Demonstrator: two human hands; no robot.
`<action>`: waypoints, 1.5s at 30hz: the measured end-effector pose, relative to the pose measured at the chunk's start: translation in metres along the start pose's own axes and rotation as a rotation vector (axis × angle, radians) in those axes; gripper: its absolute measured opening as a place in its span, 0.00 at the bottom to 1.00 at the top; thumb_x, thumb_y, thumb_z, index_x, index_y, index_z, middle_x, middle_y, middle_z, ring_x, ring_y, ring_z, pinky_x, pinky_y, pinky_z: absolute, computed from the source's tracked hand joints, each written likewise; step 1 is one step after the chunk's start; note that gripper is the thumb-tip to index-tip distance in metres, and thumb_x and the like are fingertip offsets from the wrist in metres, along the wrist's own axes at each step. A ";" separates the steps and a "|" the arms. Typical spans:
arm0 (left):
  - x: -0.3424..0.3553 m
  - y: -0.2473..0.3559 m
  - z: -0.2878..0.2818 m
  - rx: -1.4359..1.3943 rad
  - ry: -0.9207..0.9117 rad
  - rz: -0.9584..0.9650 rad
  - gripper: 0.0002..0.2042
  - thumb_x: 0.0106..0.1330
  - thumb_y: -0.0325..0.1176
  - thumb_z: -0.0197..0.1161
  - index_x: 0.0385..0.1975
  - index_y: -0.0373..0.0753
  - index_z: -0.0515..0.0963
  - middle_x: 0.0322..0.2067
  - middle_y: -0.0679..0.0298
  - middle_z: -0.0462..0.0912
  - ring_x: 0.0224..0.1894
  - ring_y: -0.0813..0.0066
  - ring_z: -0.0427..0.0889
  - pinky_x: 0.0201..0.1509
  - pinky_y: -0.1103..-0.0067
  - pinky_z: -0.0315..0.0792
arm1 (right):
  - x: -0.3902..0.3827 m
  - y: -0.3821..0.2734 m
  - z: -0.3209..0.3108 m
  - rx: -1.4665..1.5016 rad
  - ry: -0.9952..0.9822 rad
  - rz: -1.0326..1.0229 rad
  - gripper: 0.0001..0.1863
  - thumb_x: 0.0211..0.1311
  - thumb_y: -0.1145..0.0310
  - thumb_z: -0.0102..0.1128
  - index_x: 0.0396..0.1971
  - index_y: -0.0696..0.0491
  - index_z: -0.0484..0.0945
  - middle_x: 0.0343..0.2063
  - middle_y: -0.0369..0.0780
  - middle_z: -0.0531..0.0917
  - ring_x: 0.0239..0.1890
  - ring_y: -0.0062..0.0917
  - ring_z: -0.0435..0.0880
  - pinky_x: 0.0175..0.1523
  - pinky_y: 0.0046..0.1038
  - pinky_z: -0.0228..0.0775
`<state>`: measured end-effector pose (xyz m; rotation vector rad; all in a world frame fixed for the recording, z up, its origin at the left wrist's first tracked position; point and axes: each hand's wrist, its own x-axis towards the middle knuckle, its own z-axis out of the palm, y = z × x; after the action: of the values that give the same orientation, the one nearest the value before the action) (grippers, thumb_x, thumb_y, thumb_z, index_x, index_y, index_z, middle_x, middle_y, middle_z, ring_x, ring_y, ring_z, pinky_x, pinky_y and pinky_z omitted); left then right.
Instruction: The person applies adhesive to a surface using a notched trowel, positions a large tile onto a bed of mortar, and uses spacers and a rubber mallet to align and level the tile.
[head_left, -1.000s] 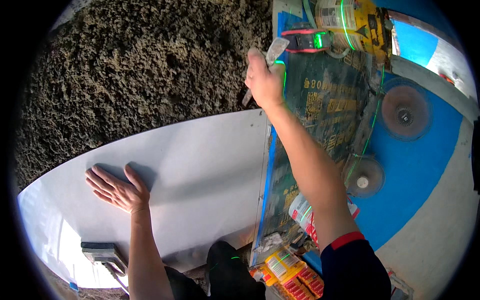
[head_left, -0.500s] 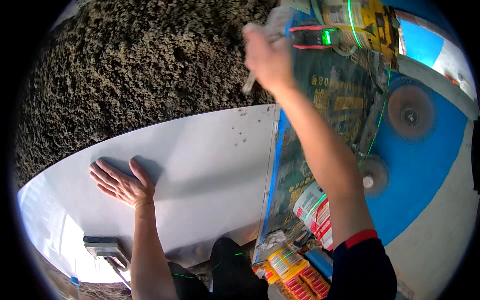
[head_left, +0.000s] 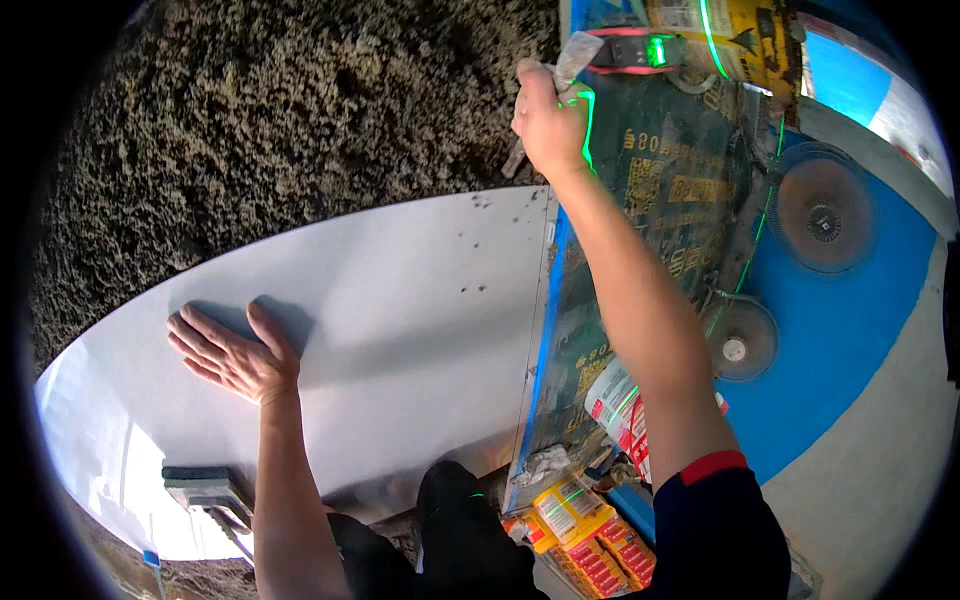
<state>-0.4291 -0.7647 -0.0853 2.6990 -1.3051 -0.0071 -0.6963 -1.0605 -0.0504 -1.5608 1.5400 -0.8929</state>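
My left hand lies flat on a large glossy white panel, fingers stretched and thumb apart. At the panel's far right corner, my right hand is closed around a scraper-like tool with a flat grey blade. The blade points up and right, and a narrow end sticks out below the fist; the grip itself is hidden. This hand is beside the rough, dark mortar surface. Green laser light falls on its right side. Small dark specks mark the panel near its right edge.
A black and red device with a green light stands near the blade, beside a yellow container. Two fans are at right. A white-and-red bucket and yellow-red packs lie lower right. A grey corded block rests lower left.
My right hand has moved a little down and right with the tool, and its blur has gone. Green light now strikes it. My left hand stays flat on the panel; the view has shifted slightly.
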 end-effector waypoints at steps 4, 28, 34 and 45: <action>-0.006 -0.017 0.000 0.023 0.001 0.016 0.40 0.70 0.60 0.43 0.72 0.35 0.46 0.73 0.50 0.44 0.76 0.51 0.39 0.75 0.56 0.38 | 0.005 -0.022 0.021 0.061 -0.144 0.106 0.23 0.61 0.60 0.64 0.10 0.48 0.64 0.08 0.28 0.65 0.09 0.15 0.63 0.16 0.23 0.56; -0.004 -0.020 0.002 0.080 0.011 -0.006 0.41 0.69 0.61 0.43 0.72 0.36 0.46 0.73 0.50 0.46 0.75 0.51 0.41 0.74 0.54 0.40 | 0.018 -0.056 0.002 0.236 -0.068 0.069 0.23 0.65 0.64 0.57 0.09 0.48 0.63 0.09 0.30 0.64 0.10 0.14 0.59 0.16 0.23 0.51; -0.003 -0.007 0.011 0.041 0.038 0.000 0.41 0.70 0.62 0.42 0.73 0.36 0.46 0.73 0.51 0.46 0.75 0.52 0.42 0.75 0.56 0.40 | 0.008 0.011 0.003 -0.108 -0.062 0.061 0.22 0.61 0.57 0.59 0.20 0.61 0.68 0.14 0.38 0.70 0.22 0.20 0.67 0.27 0.34 0.63; -0.006 -0.022 0.002 0.047 -0.013 -0.013 0.42 0.68 0.63 0.43 0.72 0.35 0.48 0.72 0.46 0.44 0.75 0.48 0.42 0.74 0.55 0.40 | -0.008 -0.036 -0.001 0.279 -0.065 0.165 0.20 0.62 0.62 0.59 0.12 0.53 0.70 0.11 0.29 0.70 0.12 0.16 0.65 0.18 0.26 0.54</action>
<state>-0.4160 -0.7469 -0.0902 2.7514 -1.3068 0.0045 -0.6800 -1.0533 -0.0179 -1.2342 1.4079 -0.9107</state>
